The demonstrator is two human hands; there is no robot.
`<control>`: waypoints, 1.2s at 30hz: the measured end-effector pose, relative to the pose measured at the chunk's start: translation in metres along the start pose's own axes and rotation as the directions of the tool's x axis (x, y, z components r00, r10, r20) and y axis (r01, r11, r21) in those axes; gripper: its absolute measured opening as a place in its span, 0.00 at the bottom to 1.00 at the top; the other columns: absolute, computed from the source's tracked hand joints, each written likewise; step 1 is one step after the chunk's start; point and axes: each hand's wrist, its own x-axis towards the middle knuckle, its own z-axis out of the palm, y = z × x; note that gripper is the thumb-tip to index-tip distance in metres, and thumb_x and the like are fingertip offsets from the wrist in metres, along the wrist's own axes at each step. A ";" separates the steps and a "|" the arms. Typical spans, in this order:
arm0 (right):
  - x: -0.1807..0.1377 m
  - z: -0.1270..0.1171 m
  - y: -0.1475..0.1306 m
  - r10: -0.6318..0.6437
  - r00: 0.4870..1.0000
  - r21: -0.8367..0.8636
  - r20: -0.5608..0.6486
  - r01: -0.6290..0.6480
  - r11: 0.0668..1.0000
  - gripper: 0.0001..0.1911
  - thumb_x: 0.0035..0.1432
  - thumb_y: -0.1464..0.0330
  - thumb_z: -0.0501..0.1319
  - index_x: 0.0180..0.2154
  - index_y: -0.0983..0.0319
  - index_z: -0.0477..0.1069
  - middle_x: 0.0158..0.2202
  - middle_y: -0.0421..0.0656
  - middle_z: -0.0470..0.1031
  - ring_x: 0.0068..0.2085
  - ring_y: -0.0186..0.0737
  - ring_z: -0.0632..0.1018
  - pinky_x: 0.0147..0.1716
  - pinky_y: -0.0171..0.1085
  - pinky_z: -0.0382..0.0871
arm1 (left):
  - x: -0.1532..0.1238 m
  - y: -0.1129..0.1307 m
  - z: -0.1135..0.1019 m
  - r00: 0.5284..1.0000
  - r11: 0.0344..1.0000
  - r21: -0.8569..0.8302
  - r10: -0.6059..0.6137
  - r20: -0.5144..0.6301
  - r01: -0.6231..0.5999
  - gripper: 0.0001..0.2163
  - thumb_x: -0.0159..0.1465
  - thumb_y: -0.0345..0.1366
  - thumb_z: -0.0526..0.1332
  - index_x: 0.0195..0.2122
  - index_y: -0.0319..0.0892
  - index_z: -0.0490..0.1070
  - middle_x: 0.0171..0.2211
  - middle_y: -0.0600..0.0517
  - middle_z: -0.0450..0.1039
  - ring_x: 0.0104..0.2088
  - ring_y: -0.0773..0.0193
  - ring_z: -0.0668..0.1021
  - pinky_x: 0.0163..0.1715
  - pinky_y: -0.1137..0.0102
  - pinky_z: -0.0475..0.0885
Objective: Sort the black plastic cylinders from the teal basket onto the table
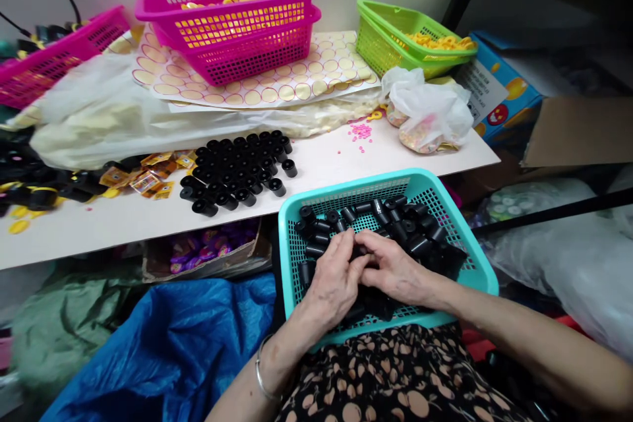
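Observation:
A turquoise basket rests on my lap, holding many loose black plastic cylinders. Over its middle my left hand and my right hand meet, fingertips curled together. Both are closed. Between them the fingers hide most of what they pinch; only a bit of something dark shows. Past the basket's far left corner, a cluster of black cylinders stands upright in rough rows on the white table.
Magenta baskets and a green basket hold yellow pieces at the back. Tied plastic bags and pink beads lie on the table. Orange packets sit left. A blue tarp and a carton flank the table.

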 end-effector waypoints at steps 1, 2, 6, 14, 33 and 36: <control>0.000 -0.004 0.002 0.037 0.999 0.011 0.022 -0.037 0.999 0.18 0.51 0.74 0.59 0.46 0.60 0.64 0.38 0.41 0.68 0.36 0.35 0.72 0.35 0.35 0.70 | -0.003 -0.001 -0.004 1.000 1.000 0.005 -0.004 -0.024 0.004 0.19 0.60 0.37 0.59 0.53 0.44 0.67 0.48 0.46 0.71 0.49 0.59 0.73 0.51 0.64 0.68; 0.002 -0.010 0.006 0.066 0.998 -0.015 0.002 -0.066 0.998 0.18 0.52 0.73 0.59 0.46 0.60 0.63 0.36 0.41 0.67 0.34 0.34 0.72 0.33 0.35 0.70 | -0.003 -0.004 -0.012 0.997 1.000 0.010 -0.023 -0.080 0.024 0.18 0.59 0.37 0.60 0.52 0.45 0.67 0.45 0.47 0.72 0.47 0.60 0.74 0.49 0.65 0.69; 0.023 -0.038 0.023 0.018 0.989 -0.440 -0.149 -0.082 0.894 0.10 0.56 0.72 0.56 0.41 0.62 0.65 0.37 0.43 0.67 0.36 0.37 0.71 0.36 0.37 0.68 | 0.008 -0.028 -0.065 0.839 0.989 0.024 -0.111 -0.532 0.146 0.26 0.52 0.39 0.67 0.52 0.43 0.65 0.39 0.50 0.74 0.40 0.62 0.75 0.45 0.66 0.69; 0.073 -0.023 0.034 0.072 0.969 -0.901 0.235 0.189 0.391 0.11 0.52 0.77 0.54 0.39 0.65 0.68 0.41 0.51 0.68 0.42 0.47 0.67 0.34 0.39 0.64 | 0.024 -0.092 -0.156 0.591 0.797 0.287 -0.105 -0.800 0.531 0.20 0.47 0.43 0.66 0.39 0.37 0.75 0.35 0.48 0.72 0.40 0.55 0.74 0.45 0.63 0.67; 0.063 -0.043 0.045 0.247 0.968 -0.907 0.049 -0.061 0.417 0.08 0.55 0.72 0.53 0.37 0.64 0.67 0.43 0.50 0.66 0.42 0.46 0.69 0.37 0.40 0.61 | 0.062 -0.116 -0.158 0.553 0.760 0.371 0.019 -0.833 0.533 0.21 0.47 0.47 0.65 0.39 0.41 0.71 0.23 0.57 0.66 0.26 0.63 0.71 0.33 0.69 0.67; 0.064 -0.044 0.044 0.253 0.965 -0.901 0.066 -0.051 0.430 0.07 0.53 0.73 0.53 0.35 0.64 0.68 0.43 0.50 0.66 0.42 0.47 0.68 0.36 0.40 0.60 | 0.058 -0.111 -0.160 0.571 0.781 0.336 -0.033 -0.820 0.527 0.20 0.46 0.44 0.65 0.38 0.40 0.70 0.21 0.59 0.62 0.23 0.67 0.68 0.30 0.71 0.66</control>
